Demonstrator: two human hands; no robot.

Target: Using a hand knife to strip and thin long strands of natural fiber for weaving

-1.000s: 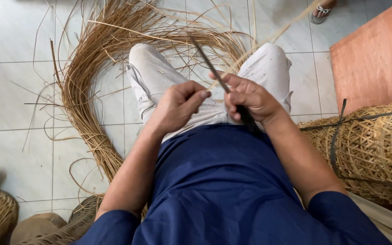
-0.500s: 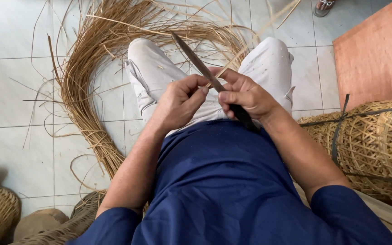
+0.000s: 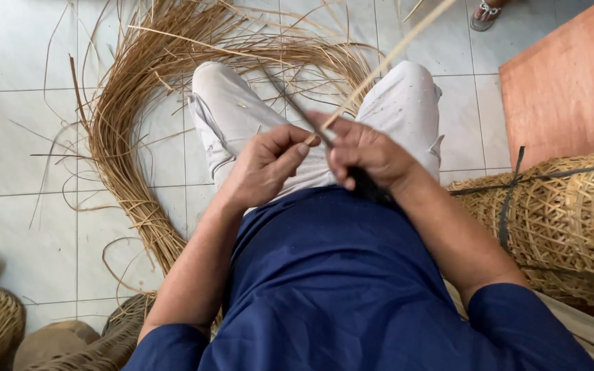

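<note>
L hand (image 3: 269,161) pinches thin cane strip (image 3: 386,58) at its near end; R hand (image 3: 369,154) fist-grips dark knife (image 3: 366,184), blade blurred, touching strip.

Two hands, left (image 3: 264,167) and right (image 3: 368,152); one knife (image 3: 362,180); one thin cane strip (image 3: 386,62) held up; one big loose bundle of cane strands (image 3: 132,130); one strapped stack of woven baskets (image 3: 572,220); one orange board (image 3: 565,89); one sandalled foot (image 3: 486,14)

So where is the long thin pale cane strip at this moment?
In the head view, the long thin pale cane strip runs from between the left hand and right hand, over the lap, up toward the top right.
</note>
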